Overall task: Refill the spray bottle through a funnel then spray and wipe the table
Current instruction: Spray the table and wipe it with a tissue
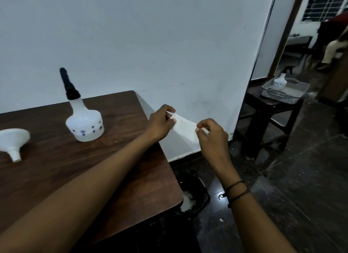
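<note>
No readable writing; white tissue point(185, 129) pinched taut between left hand point(160, 123) and right hand point(211, 134), beyond table point(56, 168) edge, spray bottle point(84, 121) upright.

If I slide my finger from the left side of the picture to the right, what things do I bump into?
Funnel → spray bottle → left hand → white wipe → right hand → grey tray on the small dark table.

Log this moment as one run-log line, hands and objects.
left hand + right hand: both pinching white tissue beyond table edge | spray bottle: upright, capped | funnel: lying on table
</note>
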The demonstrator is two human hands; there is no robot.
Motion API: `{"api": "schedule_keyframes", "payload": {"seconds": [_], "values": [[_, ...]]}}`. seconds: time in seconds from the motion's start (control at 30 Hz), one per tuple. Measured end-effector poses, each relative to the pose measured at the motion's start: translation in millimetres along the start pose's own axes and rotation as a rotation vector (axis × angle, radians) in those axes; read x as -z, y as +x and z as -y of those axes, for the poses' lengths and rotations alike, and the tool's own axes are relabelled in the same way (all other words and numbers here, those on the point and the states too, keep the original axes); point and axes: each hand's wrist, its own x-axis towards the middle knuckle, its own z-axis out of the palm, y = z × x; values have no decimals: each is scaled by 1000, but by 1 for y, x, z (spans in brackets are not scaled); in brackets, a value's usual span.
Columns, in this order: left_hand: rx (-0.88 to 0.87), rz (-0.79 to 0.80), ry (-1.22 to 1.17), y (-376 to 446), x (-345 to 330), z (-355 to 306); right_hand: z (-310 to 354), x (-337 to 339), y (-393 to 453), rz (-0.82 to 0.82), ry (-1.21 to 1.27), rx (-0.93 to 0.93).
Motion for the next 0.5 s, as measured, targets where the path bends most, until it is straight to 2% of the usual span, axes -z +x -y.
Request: {"api": "schedule_keyframes", "payload": {"seconds": [0.23,0.5], "values": [[-98,161,316,34,-38,8,-56,-20,21,52,-43,-106],[-122,283,612,59,-64,24,-143,-74,13,209,-111,-382]]}}
